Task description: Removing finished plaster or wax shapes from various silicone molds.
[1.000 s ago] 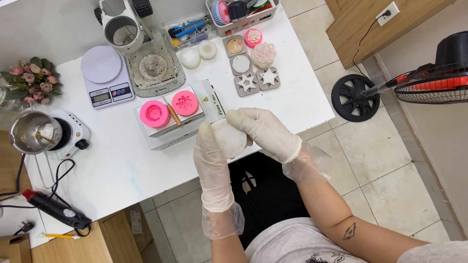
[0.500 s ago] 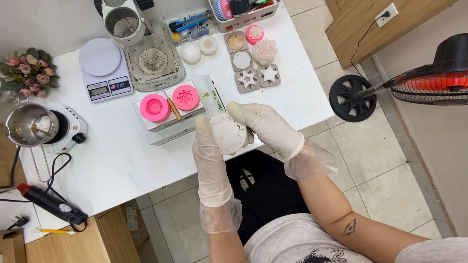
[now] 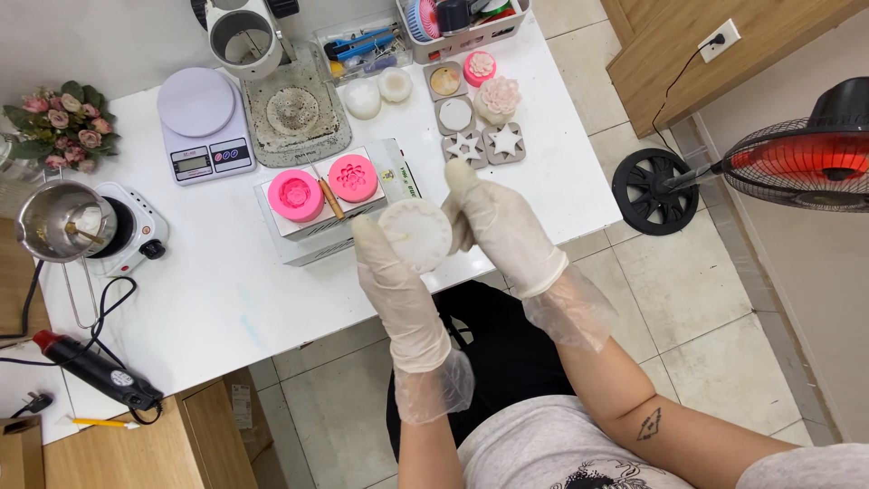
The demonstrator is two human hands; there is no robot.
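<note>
Big white desk (image 3: 226, 290) takes up most of the view. Both forearms come up from the bottom edge, wearing thin see-through gloves, and meet over the desk's near edge. The left hand (image 3: 394, 267) is stretched long, fingers pointing up, cupping a round white mould (image 3: 416, 235) from the left. The right hand (image 3: 493, 226) wraps in from the right, fingers curled behind it. So each grip is clamped on that mould, held between them with its flat face up. Just past the mould sit two pink moulds (image 3: 296, 195) on a white box (image 3: 335, 222).
</note>
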